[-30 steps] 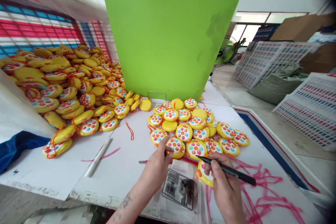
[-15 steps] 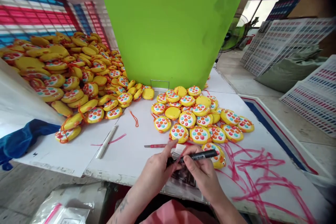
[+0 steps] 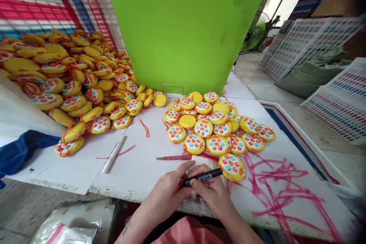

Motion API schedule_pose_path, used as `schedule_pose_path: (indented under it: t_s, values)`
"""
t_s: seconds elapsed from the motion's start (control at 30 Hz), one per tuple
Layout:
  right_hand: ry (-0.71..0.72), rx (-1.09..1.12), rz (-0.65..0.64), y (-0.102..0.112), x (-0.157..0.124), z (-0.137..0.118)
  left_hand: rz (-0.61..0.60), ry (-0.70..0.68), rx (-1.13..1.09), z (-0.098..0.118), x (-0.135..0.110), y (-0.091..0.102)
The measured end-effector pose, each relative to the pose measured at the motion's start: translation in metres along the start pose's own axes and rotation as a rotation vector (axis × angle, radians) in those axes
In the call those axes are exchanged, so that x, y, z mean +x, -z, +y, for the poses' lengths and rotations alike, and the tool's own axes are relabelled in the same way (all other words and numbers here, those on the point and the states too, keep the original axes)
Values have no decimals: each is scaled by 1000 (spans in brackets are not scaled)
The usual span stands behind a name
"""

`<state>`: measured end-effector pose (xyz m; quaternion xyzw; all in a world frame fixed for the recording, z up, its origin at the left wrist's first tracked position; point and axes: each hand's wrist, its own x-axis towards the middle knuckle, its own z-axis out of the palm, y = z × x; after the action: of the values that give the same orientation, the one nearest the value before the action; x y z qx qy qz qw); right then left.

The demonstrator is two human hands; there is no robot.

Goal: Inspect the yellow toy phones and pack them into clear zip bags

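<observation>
A black marker (image 3: 205,176) lies across both my hands above the front edge of the table, its right end tilted up. My left hand (image 3: 170,185) is closed around the marker's left end. With its thumb and fingers, my right hand (image 3: 211,187) grips the middle of the marker. Just beyond the fingers is a white block-like thing (image 3: 200,160), partly covered by my hands. A yellow toy with coloured dots (image 3: 231,166) lies right of the marker's tip. To the left, a slim red knife-like tool (image 3: 174,158) rests flat on the table.
Several yellow dotted toys (image 3: 203,127) are heaped beyond my hands. A larger pile (image 3: 94,72) fills the left side. A green board (image 3: 183,30) stands behind. A white tube (image 3: 114,154), an orange loop (image 3: 145,128) and pink strips (image 3: 281,194) lie on the table (image 3: 143,177).
The marker has shifted left in my hands and its right end points up more. My right hand has moved left, closer to my left hand. The dark thing below them is now hidden.
</observation>
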<state>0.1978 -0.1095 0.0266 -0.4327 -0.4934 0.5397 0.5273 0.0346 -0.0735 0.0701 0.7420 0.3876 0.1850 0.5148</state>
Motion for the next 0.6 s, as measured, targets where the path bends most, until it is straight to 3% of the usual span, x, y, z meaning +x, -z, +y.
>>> schedule_pose_path:
  t_s: [0.17,0.3,0.37,0.47,0.53,0.6]
  values:
    - [-63,21,-21,13,-9,5,-51,46,-62,-10,-15,14]
    - [-9,-299,-181,25,-12,-7,-3,93,-153,-26,-23,21]
    - [83,-540,-228,23,-14,-12,129,114,-295,-30,-22,17]
    - [228,-839,-190,9,-21,-11,444,138,-587,-29,-15,4]
    - [325,-909,-163,-4,-26,-7,653,97,-844,-22,-12,-5]
    - [347,-803,-153,-17,-31,-2,798,20,-1086,-13,-11,-9]
